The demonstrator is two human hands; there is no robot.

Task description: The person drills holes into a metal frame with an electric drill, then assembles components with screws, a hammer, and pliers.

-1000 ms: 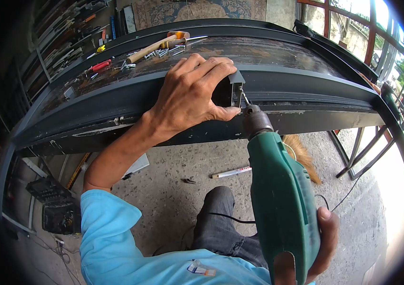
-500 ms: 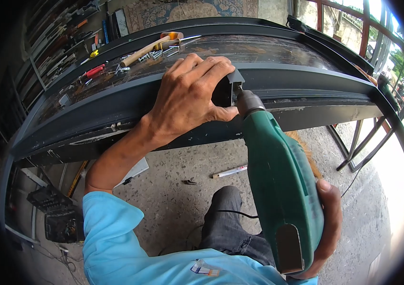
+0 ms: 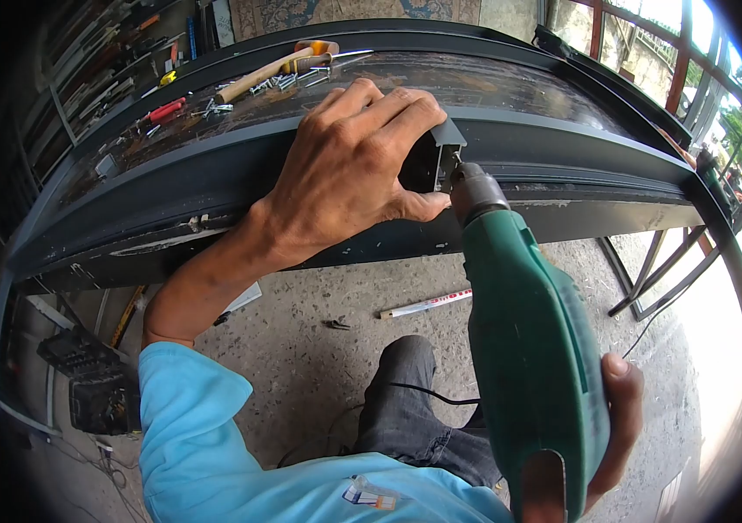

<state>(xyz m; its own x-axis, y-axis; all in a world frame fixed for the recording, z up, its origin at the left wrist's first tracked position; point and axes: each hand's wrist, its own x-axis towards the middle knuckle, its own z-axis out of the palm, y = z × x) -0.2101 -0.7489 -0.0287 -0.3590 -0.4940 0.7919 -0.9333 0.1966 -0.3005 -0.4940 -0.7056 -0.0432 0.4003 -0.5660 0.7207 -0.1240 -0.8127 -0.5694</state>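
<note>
Concrete floor (image 3: 301,375) is spreading below a dark workbench (image 3: 476,85). At twelve o'clock, my left hand (image 3: 353,170) is clasping a dark metal profile (image 3: 450,134), its end showing at one o'clock. Toward four, my right hand (image 3: 622,410) is wrapping round a green drill (image 3: 532,322), fingers mostly hidden. For good work, I should be bracing the profile firmly, aligning the bit and pressing evenly, thumb clear. Beyond, a hammer (image 3: 259,77) is lying at eleven.

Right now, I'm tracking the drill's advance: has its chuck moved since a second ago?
Yes: judged against the black metal frame, the drill chuck has moved forward, closer to the metal profile.
</note>
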